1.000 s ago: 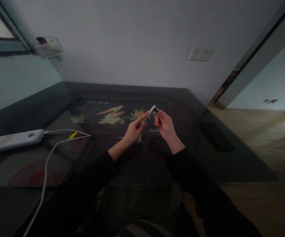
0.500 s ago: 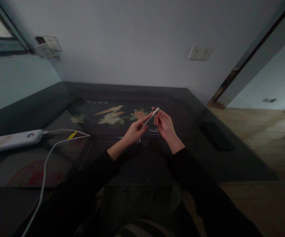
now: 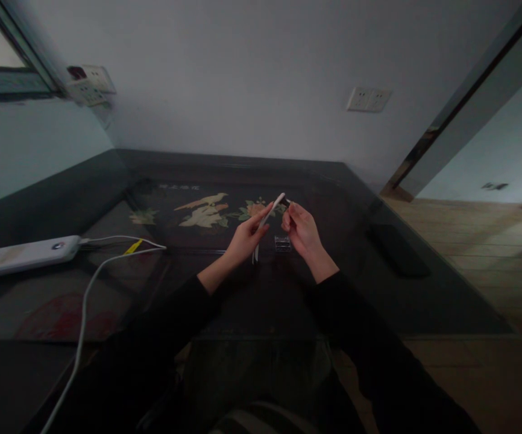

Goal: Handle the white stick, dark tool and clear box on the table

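My left hand (image 3: 244, 239) is closed around a slim white flat object (image 3: 273, 207), seen nearly edge-on and slanting up to the right. What kind of thing it is cannot be made out. Thin white strips (image 3: 255, 253) hang below that hand. At the upper end of the white object, my right hand (image 3: 303, 229) pinches a small dark piece (image 3: 284, 202), which spans the short gap between the object and the fingertips. On the dark table just below and between the hands lies a small clear, ridged case (image 3: 282, 243); its contents are too dim to tell.
A white power bank (image 3: 26, 256) with a white cable (image 3: 84, 301) and yellow tag (image 3: 133, 247) lies at the left. On the right rests a dark flat rectangular object (image 3: 396, 250). The glossy table (image 3: 360, 301) meets a wall with sockets (image 3: 369, 99).
The white object's upper end has shifted slightly left, away from my right fingertips. The small dark piece now shows between them. More of the white strips is visible below my left hand.
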`<state>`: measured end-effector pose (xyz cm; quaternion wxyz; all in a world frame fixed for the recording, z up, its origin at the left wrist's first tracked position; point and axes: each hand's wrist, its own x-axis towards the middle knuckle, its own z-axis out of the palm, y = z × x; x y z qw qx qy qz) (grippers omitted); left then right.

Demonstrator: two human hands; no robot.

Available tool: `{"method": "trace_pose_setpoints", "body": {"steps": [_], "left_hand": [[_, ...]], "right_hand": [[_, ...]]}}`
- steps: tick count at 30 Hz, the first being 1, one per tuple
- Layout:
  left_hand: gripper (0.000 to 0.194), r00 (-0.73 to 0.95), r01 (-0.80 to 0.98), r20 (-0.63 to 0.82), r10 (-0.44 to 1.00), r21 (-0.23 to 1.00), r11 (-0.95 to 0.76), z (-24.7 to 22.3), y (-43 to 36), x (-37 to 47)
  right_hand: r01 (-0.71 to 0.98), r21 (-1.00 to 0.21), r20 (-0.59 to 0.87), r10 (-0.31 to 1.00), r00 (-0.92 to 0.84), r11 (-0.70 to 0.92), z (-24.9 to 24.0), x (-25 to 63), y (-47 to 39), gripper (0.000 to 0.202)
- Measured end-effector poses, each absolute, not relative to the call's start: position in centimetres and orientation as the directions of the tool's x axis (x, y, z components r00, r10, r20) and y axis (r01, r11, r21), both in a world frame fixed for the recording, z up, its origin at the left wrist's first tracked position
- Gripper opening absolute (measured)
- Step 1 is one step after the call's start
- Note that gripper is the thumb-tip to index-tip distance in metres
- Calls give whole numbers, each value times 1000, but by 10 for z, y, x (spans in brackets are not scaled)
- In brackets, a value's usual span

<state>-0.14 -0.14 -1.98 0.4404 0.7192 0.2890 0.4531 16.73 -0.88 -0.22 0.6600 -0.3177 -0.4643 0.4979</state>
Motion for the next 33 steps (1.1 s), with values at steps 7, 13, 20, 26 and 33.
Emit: {"method": "trace_pose_setpoints", "body": {"steps": [7,13,20,26,33], "left_hand": [[61,426,16,391,815,898,-440,-17,-2,-2],[61,456,5,403,793,890,-456,-19,-4,-3],[61,495,-5,415,763,880,-475,-16,-12,1],[62,499,-4,409,764,883,-470,-10,-18,3],[60,438,56,418,796,871,-488,-17,-7,1]], "right_hand": [[-392,-869,300,951,69,303,-3,167,-8,44],[-371,-874,308,948,80,315,-3,169,-8,41],[-360,-875,304,946,111,323,-4,170,-6,42],[-395,-866,290,951,104,307,-6,171,-5,45],[-400,-859,318,945,74,321,-6,171,-6,40]]}}
